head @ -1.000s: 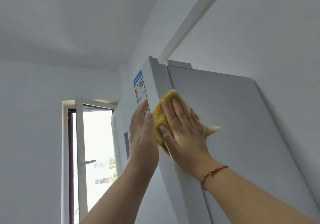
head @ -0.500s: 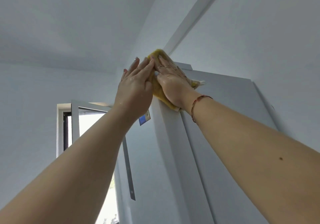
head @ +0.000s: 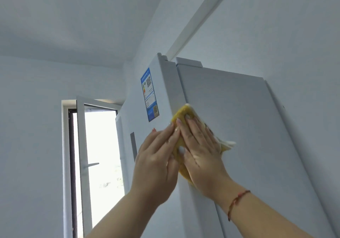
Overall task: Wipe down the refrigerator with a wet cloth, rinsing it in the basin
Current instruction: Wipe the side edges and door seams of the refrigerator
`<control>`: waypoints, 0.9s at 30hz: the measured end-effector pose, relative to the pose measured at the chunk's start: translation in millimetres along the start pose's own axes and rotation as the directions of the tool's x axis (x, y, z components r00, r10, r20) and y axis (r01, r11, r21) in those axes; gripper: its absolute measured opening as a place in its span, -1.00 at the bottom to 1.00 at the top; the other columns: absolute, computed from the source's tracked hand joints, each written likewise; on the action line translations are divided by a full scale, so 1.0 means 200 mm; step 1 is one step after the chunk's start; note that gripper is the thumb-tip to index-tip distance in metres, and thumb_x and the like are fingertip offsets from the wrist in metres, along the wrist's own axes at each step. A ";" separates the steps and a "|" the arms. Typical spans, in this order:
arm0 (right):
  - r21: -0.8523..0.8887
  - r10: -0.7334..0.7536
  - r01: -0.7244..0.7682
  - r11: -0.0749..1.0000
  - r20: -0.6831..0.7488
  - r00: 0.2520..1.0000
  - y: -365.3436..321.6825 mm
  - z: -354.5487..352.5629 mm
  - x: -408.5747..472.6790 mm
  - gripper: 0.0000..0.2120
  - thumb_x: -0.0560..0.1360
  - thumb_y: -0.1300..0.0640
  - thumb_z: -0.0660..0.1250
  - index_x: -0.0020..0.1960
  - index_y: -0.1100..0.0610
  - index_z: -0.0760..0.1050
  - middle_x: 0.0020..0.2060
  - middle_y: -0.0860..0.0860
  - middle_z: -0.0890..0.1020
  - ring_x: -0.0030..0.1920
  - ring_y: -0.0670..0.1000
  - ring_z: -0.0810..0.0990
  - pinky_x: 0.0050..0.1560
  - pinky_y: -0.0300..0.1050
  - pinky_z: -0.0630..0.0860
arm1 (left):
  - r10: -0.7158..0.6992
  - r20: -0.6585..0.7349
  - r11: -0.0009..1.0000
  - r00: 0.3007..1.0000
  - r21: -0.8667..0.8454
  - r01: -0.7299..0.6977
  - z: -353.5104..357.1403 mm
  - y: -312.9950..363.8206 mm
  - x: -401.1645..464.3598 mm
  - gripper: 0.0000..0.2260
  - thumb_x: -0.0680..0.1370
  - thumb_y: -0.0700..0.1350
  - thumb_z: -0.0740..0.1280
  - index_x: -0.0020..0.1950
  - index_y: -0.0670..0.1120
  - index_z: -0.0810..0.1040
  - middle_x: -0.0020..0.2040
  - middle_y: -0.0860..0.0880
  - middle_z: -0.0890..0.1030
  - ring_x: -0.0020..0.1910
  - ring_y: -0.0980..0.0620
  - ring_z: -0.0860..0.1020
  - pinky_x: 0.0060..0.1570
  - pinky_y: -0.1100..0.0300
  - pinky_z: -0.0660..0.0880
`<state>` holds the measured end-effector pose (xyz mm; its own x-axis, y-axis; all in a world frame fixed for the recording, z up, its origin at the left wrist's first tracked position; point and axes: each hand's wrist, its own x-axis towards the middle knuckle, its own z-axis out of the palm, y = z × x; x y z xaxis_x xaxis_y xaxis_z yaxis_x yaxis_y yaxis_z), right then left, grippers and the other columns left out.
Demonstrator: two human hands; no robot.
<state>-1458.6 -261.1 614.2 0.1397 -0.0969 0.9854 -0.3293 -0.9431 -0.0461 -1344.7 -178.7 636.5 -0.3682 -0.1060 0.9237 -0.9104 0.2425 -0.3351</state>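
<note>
Refrigerator: we see a tall pale grey cabinet from below, its front corner edge running up the middle of the view and its side panel filling the 3 o'clock region.
Cloth: we find a yellow cloth wrapped over that corner edge at the centre of the view, a pale end trailing toward 3 o'clock.
Right hand: we note straight fingers laid flat, pressing the cloth against the side panel; nothing is gripped.
Left hand: we note straight fingers flat on the front face at 9 o'clock of the cloth, fingertips touching its edge.
Bracelet: we see a red cord on the right wrist.
Label: we see a blue sticker on the front face, at 11 o'clock of the cloth.
Window: we see an open, brightly lit casement at 9 o'clock.
</note>
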 end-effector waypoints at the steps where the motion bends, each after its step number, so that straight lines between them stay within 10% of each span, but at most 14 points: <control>1: -0.001 0.002 -0.002 1.000 -0.002 1.000 0.00 0.01 -0.07 -0.47 0.60 -0.11 -0.14 0.53 -0.23 -0.21 0.53 -0.26 -0.20 0.53 -0.17 -0.20 0.49 -0.02 -0.17 | 0.021 -0.009 1.000 1.000 0.000 -0.021 0.01 0.02 -0.05 -0.61 0.57 -0.13 0.17 0.40 -0.09 0.47 0.40 0.02 0.47 0.38 0.08 0.40 0.45 0.12 0.25; 11: -0.048 0.054 -0.054 0.997 0.000 0.999 -0.03 0.10 -0.64 -0.49 0.65 -0.08 -0.10 0.57 -0.04 -0.06 0.57 -0.04 0.00 0.56 0.05 0.00 0.46 0.21 0.02 | 0.079 0.009 0.996 0.997 -0.044 -0.078 0.06 0.16 -0.54 -0.67 0.51 -0.22 0.21 0.21 -0.20 0.61 0.21 -0.13 0.61 0.11 -0.12 0.58 0.18 -0.05 0.49; 27: -0.076 0.149 -0.142 0.987 0.086 0.985 -0.04 0.21 -1.50 -0.46 0.66 -0.11 -0.10 0.58 0.02 -0.11 0.57 0.02 -0.04 0.55 0.13 0.02 0.50 0.23 0.01 | -0.065 0.118 0.983 0.991 -0.166 0.084 0.20 0.44 -1.29 -0.74 0.46 -0.31 0.41 0.13 -0.14 0.59 0.11 -0.08 0.55 -0.06 -0.03 0.53 0.10 0.30 0.46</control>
<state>-1458.3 -237.7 311.2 0.1694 -0.2632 0.9497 -0.4156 -0.8929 -0.1733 -1337.3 -168.6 361.0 -0.3282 -0.2346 0.9150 -0.8941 0.3896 -0.2208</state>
